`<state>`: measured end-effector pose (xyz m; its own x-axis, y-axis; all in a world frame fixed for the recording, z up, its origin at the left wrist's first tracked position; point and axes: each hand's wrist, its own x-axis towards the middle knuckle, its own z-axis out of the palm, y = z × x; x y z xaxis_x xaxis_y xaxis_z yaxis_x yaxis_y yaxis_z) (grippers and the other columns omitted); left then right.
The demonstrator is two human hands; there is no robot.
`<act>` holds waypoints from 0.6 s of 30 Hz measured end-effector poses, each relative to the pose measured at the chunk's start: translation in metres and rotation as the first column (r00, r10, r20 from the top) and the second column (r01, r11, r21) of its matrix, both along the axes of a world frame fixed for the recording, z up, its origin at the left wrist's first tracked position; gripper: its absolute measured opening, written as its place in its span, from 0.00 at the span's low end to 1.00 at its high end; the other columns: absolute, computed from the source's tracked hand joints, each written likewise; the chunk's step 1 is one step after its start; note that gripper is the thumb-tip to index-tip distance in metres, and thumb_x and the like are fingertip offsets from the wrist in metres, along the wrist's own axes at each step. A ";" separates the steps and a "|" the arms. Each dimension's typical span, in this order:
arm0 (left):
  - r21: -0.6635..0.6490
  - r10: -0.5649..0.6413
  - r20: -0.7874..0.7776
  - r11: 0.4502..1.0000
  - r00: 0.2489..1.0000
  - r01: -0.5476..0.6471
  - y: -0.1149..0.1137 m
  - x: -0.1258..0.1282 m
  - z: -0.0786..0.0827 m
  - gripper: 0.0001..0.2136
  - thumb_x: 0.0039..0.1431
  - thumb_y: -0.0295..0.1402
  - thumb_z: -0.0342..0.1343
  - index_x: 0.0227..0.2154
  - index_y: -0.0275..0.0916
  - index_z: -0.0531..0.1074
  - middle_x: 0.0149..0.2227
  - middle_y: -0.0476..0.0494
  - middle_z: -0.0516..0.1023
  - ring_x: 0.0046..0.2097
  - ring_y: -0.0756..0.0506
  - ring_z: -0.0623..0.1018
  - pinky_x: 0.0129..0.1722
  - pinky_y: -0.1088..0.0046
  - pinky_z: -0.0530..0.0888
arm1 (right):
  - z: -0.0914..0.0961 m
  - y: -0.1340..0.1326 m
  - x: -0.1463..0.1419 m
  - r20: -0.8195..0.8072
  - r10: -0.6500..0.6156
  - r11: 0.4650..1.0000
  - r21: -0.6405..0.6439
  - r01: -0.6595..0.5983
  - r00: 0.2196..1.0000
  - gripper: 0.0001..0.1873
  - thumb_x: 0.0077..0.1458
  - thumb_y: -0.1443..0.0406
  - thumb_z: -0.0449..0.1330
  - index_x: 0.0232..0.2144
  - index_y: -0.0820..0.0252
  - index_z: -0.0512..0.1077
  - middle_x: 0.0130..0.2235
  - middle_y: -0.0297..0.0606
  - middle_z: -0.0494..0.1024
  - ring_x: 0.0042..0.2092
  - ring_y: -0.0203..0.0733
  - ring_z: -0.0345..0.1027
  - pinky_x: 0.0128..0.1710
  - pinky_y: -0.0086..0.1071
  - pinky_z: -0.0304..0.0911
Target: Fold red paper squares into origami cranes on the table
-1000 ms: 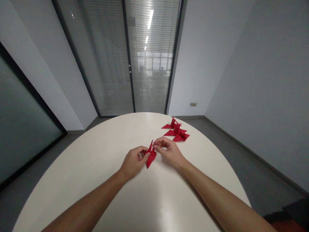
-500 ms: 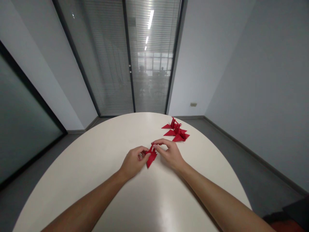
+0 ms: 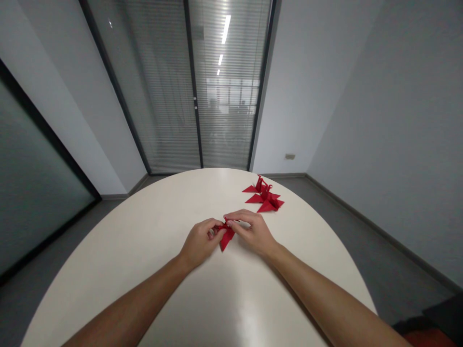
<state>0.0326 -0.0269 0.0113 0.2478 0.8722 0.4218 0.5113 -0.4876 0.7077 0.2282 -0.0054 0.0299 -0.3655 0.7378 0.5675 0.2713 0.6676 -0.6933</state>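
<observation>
A small red folded paper piece (image 3: 226,237) lies on the white round table (image 3: 152,250) between both hands. My left hand (image 3: 200,241) pinches its left side with thumb and fingers closed. My right hand (image 3: 250,230) presses the top of it down, fingers bent and closed over the upper point. Only the lower tip of the paper shows below the fingers.
Several finished red paper cranes (image 3: 265,196) sit in a cluster at the far right of the table. Beyond the table's far edge stand glass doors with blinds (image 3: 202,96). A dark object (image 3: 434,323) lies on the floor at the lower right.
The upright point of the red paper has been pushed down flat under my right fingers. My right hand moved slightly left and lower; my left hand stayed put.
</observation>
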 end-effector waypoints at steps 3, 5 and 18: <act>0.003 -0.003 -0.013 1.000 1.000 0.003 -0.001 0.000 0.000 0.05 0.61 0.31 0.57 0.36 0.40 0.78 0.33 0.48 0.81 0.32 0.49 0.76 0.35 0.74 0.72 | 0.000 0.001 0.000 0.011 0.005 1.000 0.010 -0.005 1.000 0.08 0.62 0.62 0.61 0.41 0.53 0.80 0.44 0.40 0.83 0.46 0.46 0.76 0.49 0.40 0.69; 0.012 -0.012 -0.034 1.000 0.999 0.013 -0.001 -0.001 0.000 0.06 0.61 0.30 0.57 0.37 0.40 0.78 0.34 0.48 0.81 0.32 0.49 0.76 0.36 0.73 0.71 | -0.001 0.002 0.000 -0.026 -0.027 0.999 -0.035 0.026 0.999 0.09 0.61 0.62 0.62 0.42 0.54 0.79 0.44 0.40 0.83 0.46 0.46 0.77 0.49 0.40 0.69; 0.163 0.053 -0.213 0.986 0.976 -0.018 -0.003 -0.002 -0.001 0.07 0.63 0.30 0.54 0.37 0.42 0.77 0.33 0.47 0.78 0.34 0.48 0.76 0.37 0.72 0.70 | 0.004 -0.001 -0.002 0.008 0.031 0.999 0.013 -0.031 0.999 0.09 0.64 0.61 0.60 0.41 0.53 0.81 0.41 0.41 0.83 0.44 0.46 0.75 0.47 0.40 0.69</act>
<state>0.0311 -0.0300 0.0101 0.3183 0.8078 0.4961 0.6625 -0.5638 0.4931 0.2267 -0.0067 0.0338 -0.3927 0.7182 0.5744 0.2555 0.6852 -0.6821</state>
